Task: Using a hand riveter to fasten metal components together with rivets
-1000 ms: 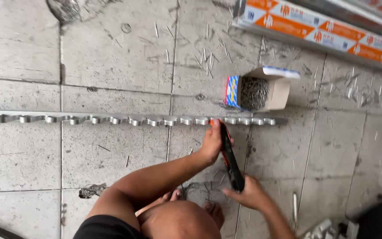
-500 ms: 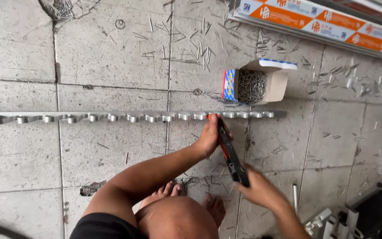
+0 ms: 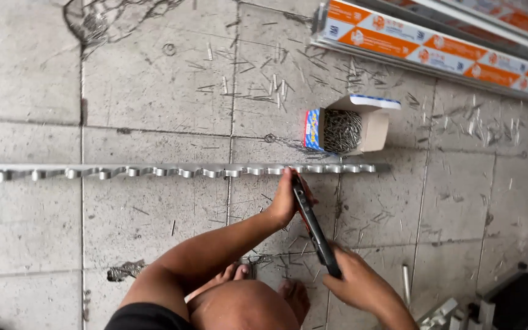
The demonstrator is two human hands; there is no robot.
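A person squatting barefoot on a grey tiled floor works a long black hand tool against a notched metal strip. Nearest the camera, the right hand is wrapped shut around the tool's lower handle end; just beyond it, the left hand is curled around the tool's upper part, its fingertips pressed to the strip's near edge. Over the past second both hands and the tool have kept their hold, with the tool's head set against the strip at much the same place toward its right end, so the work appears to stay at one notch rather than moving along. The strip lies flat across the tiles, running from the left edge of the view to just below an open cardboard box of nails, which sits just beyond it. Loose nails scatter across the tiles farther out, and long orange-and-white packaged lengths lie along the far right edge.
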